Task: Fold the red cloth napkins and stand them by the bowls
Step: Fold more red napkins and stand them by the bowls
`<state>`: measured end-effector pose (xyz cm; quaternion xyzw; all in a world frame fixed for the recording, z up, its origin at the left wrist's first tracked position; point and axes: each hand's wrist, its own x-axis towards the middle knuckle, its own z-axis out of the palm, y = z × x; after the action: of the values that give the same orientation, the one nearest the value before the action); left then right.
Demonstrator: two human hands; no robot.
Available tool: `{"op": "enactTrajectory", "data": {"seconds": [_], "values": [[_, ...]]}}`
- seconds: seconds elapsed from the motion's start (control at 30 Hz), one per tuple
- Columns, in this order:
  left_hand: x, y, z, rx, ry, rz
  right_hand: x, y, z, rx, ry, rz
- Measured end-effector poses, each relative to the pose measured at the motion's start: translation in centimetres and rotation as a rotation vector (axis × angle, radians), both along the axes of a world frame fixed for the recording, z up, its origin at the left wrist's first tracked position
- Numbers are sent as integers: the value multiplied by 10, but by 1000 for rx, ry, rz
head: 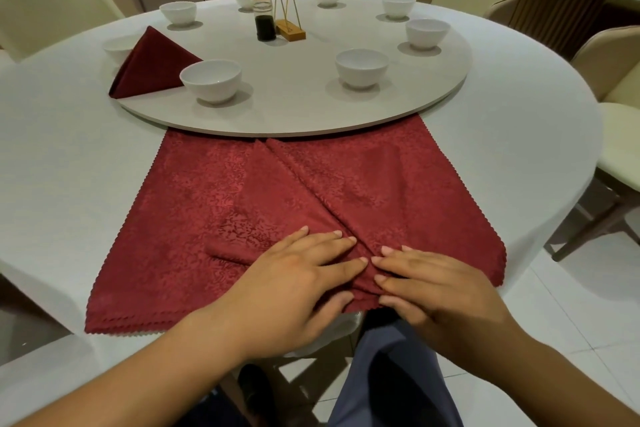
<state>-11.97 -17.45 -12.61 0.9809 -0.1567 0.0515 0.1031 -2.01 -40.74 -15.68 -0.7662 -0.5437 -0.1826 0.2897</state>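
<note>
Folded napkin (152, 62) stands far left on the turntable (294, 107), just beside a white bowl (210, 80). Red napkin stack (166, 218) lies flat at the near table edge. Left hand (298, 281) is flat with straight fingers, pressing the top napkin (311, 191). Right hand (433, 288) does likewise, fingertips nearly meeting.

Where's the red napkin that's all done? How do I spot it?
Look at the big round tray in the middle of the white table. On its near left edge, beside a white bowl, stands the finished napkin. It is the only one folded into a pointed tent; the other red cloths lie flat.
</note>
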Motion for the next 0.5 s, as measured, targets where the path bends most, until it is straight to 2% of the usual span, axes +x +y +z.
{"op": "enactTrajectory", "data": {"seconds": [0.1,0.17,0.5], "values": [[1,-3,6,-92,51,49,2,-13,10,-3,278,21],[2,-7,9,-117,43,75,8,-18,21,-44,395,12],[3,-3,0,-183,-193,57,27,-23,39,-191,470,25]]}}
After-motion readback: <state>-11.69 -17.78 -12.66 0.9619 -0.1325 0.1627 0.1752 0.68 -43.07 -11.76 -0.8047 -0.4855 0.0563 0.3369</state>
